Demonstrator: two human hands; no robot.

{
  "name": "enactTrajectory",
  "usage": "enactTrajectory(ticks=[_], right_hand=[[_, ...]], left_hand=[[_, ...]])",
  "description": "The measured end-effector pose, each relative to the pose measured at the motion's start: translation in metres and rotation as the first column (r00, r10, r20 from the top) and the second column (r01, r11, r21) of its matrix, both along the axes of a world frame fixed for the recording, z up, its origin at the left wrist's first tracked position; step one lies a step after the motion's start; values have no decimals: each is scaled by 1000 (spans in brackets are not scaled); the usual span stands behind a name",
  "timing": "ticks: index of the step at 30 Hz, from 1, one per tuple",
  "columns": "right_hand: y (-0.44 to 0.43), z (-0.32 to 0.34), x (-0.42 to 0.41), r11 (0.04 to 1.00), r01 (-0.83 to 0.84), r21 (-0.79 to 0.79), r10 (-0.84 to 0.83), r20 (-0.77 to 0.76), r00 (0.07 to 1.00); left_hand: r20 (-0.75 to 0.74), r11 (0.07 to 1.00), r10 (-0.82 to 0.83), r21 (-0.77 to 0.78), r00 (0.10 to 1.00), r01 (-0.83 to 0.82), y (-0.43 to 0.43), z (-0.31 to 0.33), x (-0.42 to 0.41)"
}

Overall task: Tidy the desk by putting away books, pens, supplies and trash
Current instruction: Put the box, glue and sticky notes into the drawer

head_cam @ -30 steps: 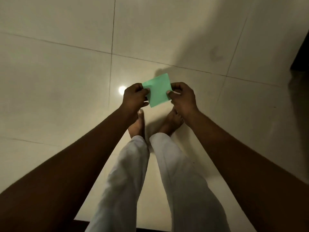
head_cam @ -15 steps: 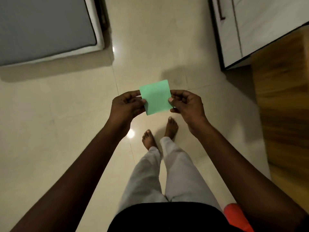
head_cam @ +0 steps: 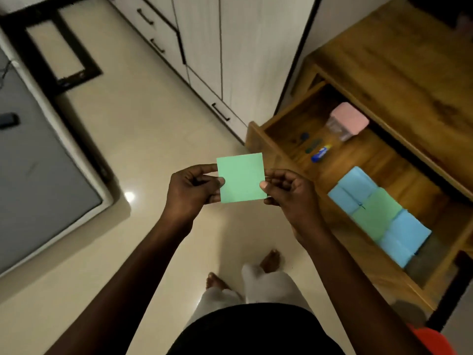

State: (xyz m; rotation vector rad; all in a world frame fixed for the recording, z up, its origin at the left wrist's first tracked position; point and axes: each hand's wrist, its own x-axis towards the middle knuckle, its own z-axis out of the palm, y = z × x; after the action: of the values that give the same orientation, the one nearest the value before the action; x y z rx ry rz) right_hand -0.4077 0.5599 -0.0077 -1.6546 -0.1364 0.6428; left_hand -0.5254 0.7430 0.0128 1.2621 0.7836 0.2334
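I hold a square green paper note (head_cam: 242, 178) out in front of me over the floor. My left hand (head_cam: 193, 192) pinches its left edge and my right hand (head_cam: 288, 190) pinches its right edge. To the right stands a wooden desk (head_cam: 399, 60) with its drawer (head_cam: 258, 139) pulled open. Inside the drawer lie blue and green paper pads (head_cam: 378, 213), a blue glue stick (head_cam: 320, 153) and a pink-lidded box (head_cam: 349, 121).
White cabinets with dark handles (head_cam: 204, 42) stand ahead beside the desk. A grey mattress (head_cam: 35, 175) with a dark small object (head_cam: 9, 120) on it lies at the left. Tiled floor (head_cam: 153, 124) lies between them. Something red (head_cam: 432, 342) shows at the bottom right.
The view has swung up and to the right from bare floor, bringing the cabinets, desk and open drawer into sight. Both hands kept hold of the green note throughout.
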Motion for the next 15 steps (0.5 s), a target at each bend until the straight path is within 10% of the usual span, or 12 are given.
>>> enactTrajectory(ticks=[15], right_hand=[[-185,10,94,884,467,-10,-466,45,884]], left_hand=[[13,870,-489,83,872,486,-153,16,194]])
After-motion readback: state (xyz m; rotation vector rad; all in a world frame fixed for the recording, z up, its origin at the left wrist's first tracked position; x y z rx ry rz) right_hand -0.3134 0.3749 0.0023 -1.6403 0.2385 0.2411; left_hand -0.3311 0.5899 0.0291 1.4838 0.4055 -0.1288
